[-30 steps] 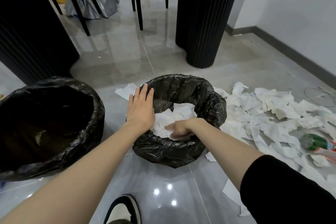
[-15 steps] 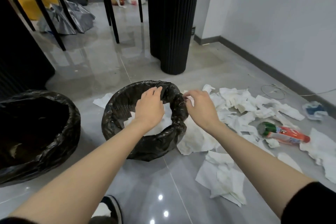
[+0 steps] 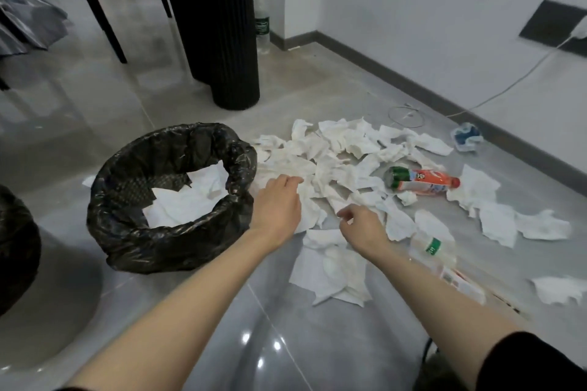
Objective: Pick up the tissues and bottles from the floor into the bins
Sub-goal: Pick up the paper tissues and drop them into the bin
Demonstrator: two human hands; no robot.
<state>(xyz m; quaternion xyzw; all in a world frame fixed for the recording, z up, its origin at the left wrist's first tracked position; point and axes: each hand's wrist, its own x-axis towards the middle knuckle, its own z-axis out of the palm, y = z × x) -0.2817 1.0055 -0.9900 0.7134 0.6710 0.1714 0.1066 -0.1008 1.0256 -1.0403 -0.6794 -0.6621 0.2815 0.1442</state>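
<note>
Head view: the tissues [image 3: 333, 162] lie strewn on the floor [image 3: 95, 105] just right of the bin [image 3: 152, 247], which already holds some. The left hand [image 3: 276, 209] is nearer the pile, its fingers [image 3: 290, 181] bent down onto the near edge; whether they pinch a sheet cannot be told. The right hand [image 3: 362, 227] hovers beside it, fingers loosely curled, apart, holding nothing. Farther right lies the red bottle [image 3: 419, 182], long axis across the view, cap end pointing right, green end toward the hands.
</note>
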